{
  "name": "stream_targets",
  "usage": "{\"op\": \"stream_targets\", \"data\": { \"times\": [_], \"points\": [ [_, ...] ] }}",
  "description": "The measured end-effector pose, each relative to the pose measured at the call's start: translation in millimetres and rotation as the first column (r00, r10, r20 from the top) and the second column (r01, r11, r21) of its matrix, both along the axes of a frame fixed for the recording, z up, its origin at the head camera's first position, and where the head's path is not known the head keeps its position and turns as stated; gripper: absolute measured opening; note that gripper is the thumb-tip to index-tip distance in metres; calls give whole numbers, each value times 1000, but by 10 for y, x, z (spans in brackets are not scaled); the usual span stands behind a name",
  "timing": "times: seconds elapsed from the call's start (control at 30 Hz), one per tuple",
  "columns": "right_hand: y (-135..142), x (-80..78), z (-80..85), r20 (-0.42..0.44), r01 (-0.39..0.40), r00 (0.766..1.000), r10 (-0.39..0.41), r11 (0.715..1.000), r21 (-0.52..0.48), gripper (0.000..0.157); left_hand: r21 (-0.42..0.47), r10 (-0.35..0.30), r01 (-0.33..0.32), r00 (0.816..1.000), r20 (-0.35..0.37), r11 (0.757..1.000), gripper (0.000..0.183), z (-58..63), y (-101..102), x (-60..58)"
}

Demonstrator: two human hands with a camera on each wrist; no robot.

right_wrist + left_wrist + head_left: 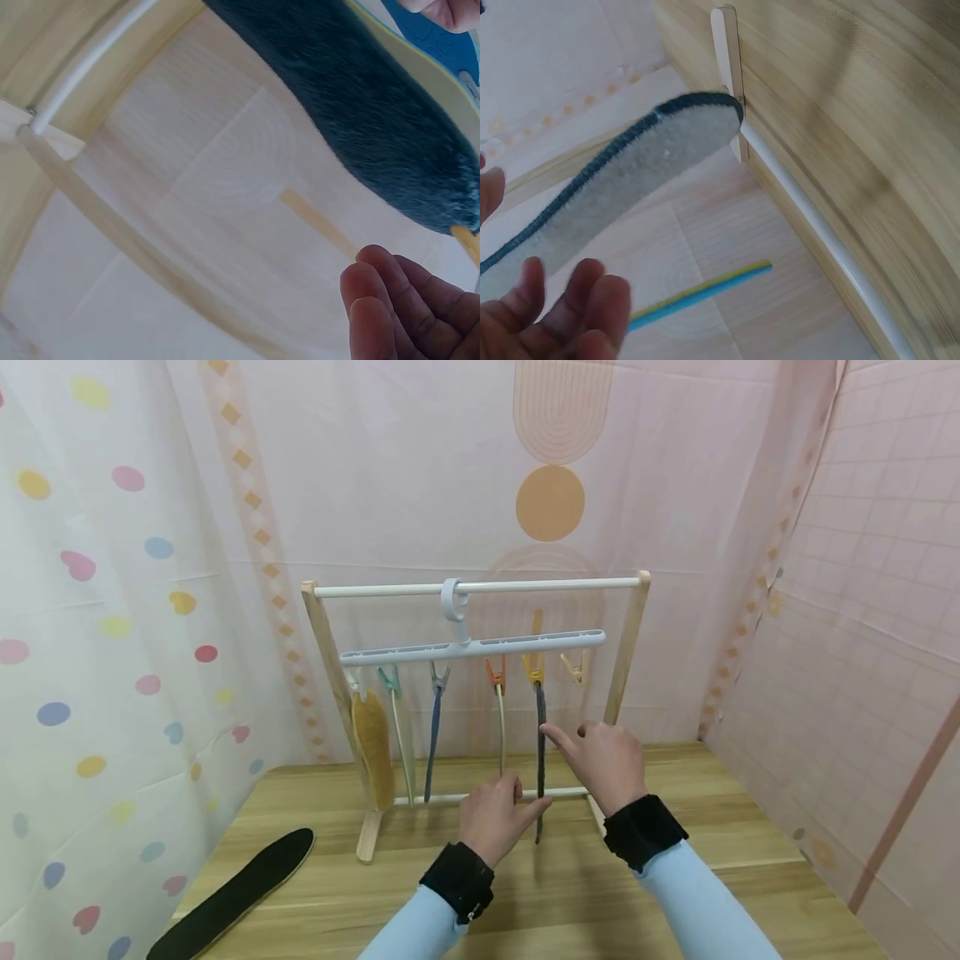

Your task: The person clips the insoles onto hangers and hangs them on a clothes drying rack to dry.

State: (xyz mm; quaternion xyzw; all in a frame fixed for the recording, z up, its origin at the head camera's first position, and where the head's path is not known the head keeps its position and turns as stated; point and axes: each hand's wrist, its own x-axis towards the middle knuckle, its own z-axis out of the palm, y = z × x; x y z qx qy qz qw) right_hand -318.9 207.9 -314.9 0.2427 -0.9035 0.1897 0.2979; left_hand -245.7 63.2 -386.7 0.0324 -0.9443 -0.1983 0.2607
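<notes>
A dark fleecy insole [541, 727] hangs edge-on from a yellow clip [535, 670] on the pale blue hanger [420, 652]. My left hand [491, 818] is just left of its lower part, thumb stretched toward it. To its right is my right hand [607, 764], a finger reaching to its edge. In the left wrist view the insole [652, 157] shows a pale face with a dark stitched rim, and the left fingers [592, 300] curve loosely below it. The right wrist view shows its dark pile [352, 97], with the right fingers [375, 292] relaxed and holding nothing.
Other insoles hang leftward, including a tan one [372, 747] and a blue one [435, 735]. A pale yellow clip [573, 668] at right holds nothing. The hanger hooks over the white rail [555, 585] of a wooden rack. One black insole [240, 885] lies on the table.
</notes>
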Motion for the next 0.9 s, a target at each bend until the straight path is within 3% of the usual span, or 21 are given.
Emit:
{"op": "stream_targets", "data": {
  "times": [0.17,0.4,0.7,0.9],
  "points": [
    [74,37,-103,57,15,998,-14,1000,-17,72,8,-42,41,994,98,999,43,-13,-47,46],
    [133,92,-248,52,9,999,-8,999,-32,63,45,-88,79,960,265,996,43,-23,-106,132],
    [215,202,-436,130,-35,991,39,999,-31,62,-1,-57,60,953,298,998,45,-95,-216,240],
    [278,226,-606,186,-15,982,14,1000,6,56,14,-63,62,942,328,998,43,-149,-338,314]
  ]
}}
